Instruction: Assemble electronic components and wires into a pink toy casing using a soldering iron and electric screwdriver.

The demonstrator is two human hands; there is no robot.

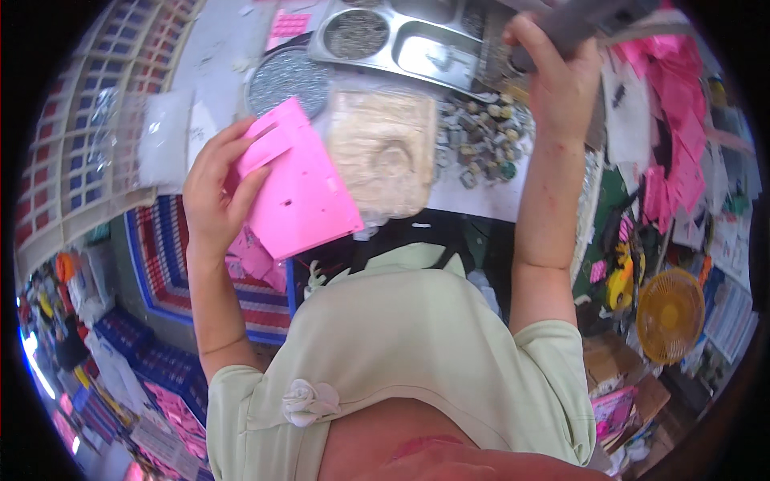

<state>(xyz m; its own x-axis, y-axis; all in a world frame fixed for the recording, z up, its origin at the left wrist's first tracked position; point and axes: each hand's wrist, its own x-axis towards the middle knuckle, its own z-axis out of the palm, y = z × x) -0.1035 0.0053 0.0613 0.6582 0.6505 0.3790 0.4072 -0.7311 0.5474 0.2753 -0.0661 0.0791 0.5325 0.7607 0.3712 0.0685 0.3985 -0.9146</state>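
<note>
My left hand grips a bright pink plastic panel by its left edge, thumb on the face and fingers at the upper side. The panel is tilted, with a slot near its top and small holes in its face. It hangs in front of a plastic-wrapped tan pad on the table. Raised at the far right, my right hand is wrapped round a dark grey handheld tool. That tool is blurred and partly cut off by the upper edge, so its exact kind cannot be told.
Behind the pad stand a metal compartment tray and a round dish of small metal pieces. Small metal parts lie heaped right of the pad. A white lattice crate stands left; pink material and a yellow basket are right.
</note>
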